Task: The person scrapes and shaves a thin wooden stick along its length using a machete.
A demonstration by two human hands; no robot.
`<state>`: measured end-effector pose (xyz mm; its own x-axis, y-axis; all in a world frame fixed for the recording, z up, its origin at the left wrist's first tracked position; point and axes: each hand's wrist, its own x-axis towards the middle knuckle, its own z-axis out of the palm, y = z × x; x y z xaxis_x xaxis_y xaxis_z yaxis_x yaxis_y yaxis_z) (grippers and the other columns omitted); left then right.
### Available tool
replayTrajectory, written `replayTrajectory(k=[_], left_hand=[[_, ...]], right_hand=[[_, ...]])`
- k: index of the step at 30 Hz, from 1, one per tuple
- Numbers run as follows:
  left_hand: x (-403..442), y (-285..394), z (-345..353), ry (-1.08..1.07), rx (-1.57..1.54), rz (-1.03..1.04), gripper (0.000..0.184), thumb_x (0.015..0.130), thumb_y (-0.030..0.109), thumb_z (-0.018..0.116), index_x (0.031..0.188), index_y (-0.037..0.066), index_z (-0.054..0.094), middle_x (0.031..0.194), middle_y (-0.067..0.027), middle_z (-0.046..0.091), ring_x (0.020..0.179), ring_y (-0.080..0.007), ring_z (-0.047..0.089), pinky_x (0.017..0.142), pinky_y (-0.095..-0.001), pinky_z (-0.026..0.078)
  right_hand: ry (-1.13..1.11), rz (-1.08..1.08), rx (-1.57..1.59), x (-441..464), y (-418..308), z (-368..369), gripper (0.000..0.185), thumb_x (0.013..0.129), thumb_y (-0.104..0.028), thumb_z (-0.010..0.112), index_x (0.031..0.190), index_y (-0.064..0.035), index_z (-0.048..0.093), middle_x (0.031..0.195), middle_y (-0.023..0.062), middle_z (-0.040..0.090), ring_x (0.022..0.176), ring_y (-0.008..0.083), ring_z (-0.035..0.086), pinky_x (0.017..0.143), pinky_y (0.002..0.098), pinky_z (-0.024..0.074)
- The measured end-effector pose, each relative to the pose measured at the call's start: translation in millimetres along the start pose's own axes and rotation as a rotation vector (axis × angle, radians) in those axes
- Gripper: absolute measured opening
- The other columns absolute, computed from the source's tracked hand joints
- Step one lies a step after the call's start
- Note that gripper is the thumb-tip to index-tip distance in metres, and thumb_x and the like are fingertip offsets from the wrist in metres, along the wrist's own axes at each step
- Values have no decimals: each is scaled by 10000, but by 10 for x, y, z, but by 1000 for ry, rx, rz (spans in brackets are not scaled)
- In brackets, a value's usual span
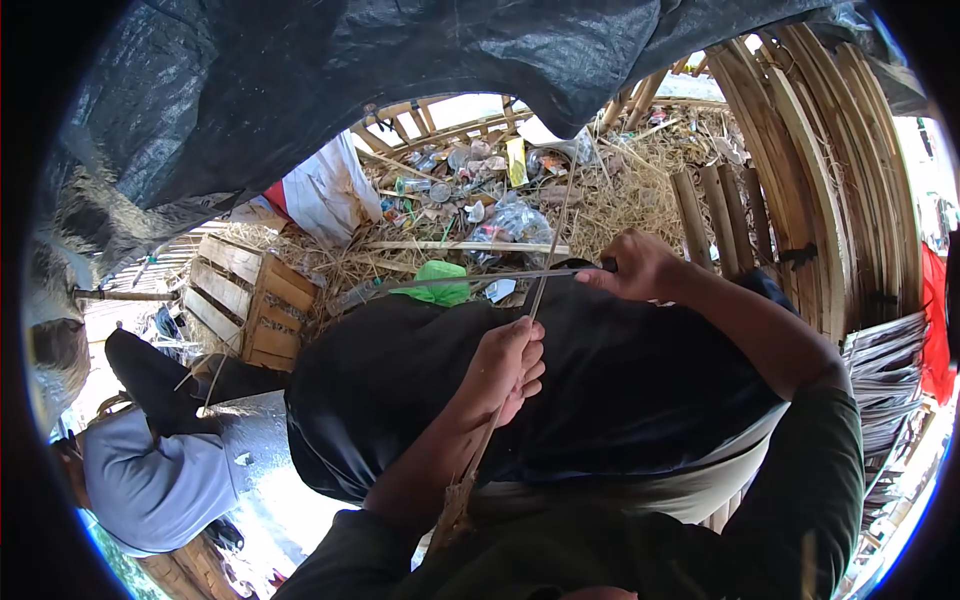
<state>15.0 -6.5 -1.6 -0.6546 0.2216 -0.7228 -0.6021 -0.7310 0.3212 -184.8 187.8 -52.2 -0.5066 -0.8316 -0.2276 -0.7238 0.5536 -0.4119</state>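
My left hand is closed round a long thin strip, which runs from near my left forearm up past my lap. Its lower end looks rough and frayed. In my right hand is the dark handle of a knife, its fingers wrapped round it. The long narrow blade points left and crosses the strip just above my left hand, seemingly touching it. Dark cloth covers my lap under both hands.
A wooden crate stands at the left, near a seated person in a grey shirt. Litter and straw cover the ground ahead. Long wooden slats and bundled strips are at the right. Dark sheeting hangs above.
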Motion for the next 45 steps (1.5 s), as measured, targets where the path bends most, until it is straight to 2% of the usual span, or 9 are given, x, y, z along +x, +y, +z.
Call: replayTrajectory(k=[6, 15, 19, 26, 28, 30, 37, 41, 45], left_hand=[[-204, -4, 68, -56, 8, -30, 307, 1050, 384, 434, 844, 160, 475, 526, 80, 306, 394, -47, 266, 388, -224, 193], [-73, -64, -38, 66, 211, 105, 260, 1054, 312, 451, 908, 102, 498, 519, 61, 336, 396, -40, 260, 382, -222, 213], [-87, -9, -88, 102, 225, 119, 266, 1045, 314, 479, 914, 84, 504, 522, 58, 343, 395, -43, 268, 381, -227, 207], [-91, 33, -63, 102, 156, 124, 267, 1047, 307, 478, 893, 91, 507, 519, 65, 308, 382, -43, 253, 374, -225, 196], [-125, 31, -77, 105, 133, 124, 267, 1054, 294, 465, 887, 91, 510, 513, 65, 302, 371, -45, 249, 368, -227, 192], [-127, 69, -49, 91, 113, 134, 269, 1059, 303, 457, 897, 95, 508, 504, 64, 299, 367, -46, 247, 365, -229, 191], [-299, 35, 11, 63, 136, 116, 296, 1057, 365, 444, 888, 124, 478, 495, 76, 301, 362, -42, 253, 367, -216, 211], [-342, 65, 61, -8, 160, 120, 302, 1060, 372, 430, 892, 123, 461, 498, 75, 303, 362, -41, 246, 380, -213, 216], [-121, 7, -91, 98, 247, 164, 308, 1067, 347, 432, 895, 97, 482, 491, 65, 333, 352, -42, 255, 361, -216, 210]], right_hand=[[-150, 556, -87, 225, 521, -251, 725, 919, -668, 530, 647, -3, 627, 614, 187, 603, 636, 323, 654, 625, 460, 520], [-242, 67, 32, 17, -691, -265, 772, 907, -713, 482, 724, 4, 702, 681, 225, 655, 707, 396, 685, 725, 496, 550], [-143, 89, -14, 131, -362, -137, 623, 868, -591, 654, 681, 3, 660, 540, 194, 572, 562, 373, 633, 605, 472, 522], [560, -309, -141, 141, 436, 294, 591, 855, -561, 690, 640, -13, 637, 560, 171, 566, 613, 324, 633, 558, 445, 494], [382, -197, -246, 100, 339, 173, 568, 864, -558, 686, 654, -35, 614, 526, 140, 550, 571, 289, 629, 531, 433, 490], [643, -354, -328, 132, 372, 216, 580, 869, -572, 673, 643, -42, 598, 493, 118, 537, 511, 282, 615, 513, 429, 487], [-74, 55, -134, 192, -216, -170, 789, 890, -752, 459, 638, -27, 643, 641, 211, 642, 607, 369, 651, 562, 476, 510], [431, 39, -372, 193, 542, -8, 644, 926, -602, 574, 618, -39, 619, 531, 148, 573, 459, 287, 582, 444, 435, 451], [91, -92, 1, 13, -197, -95, 618, 898, -565, 639, 602, -27, 570, 524, 167, 541, 502, 332, 589, 504, 438, 479]])
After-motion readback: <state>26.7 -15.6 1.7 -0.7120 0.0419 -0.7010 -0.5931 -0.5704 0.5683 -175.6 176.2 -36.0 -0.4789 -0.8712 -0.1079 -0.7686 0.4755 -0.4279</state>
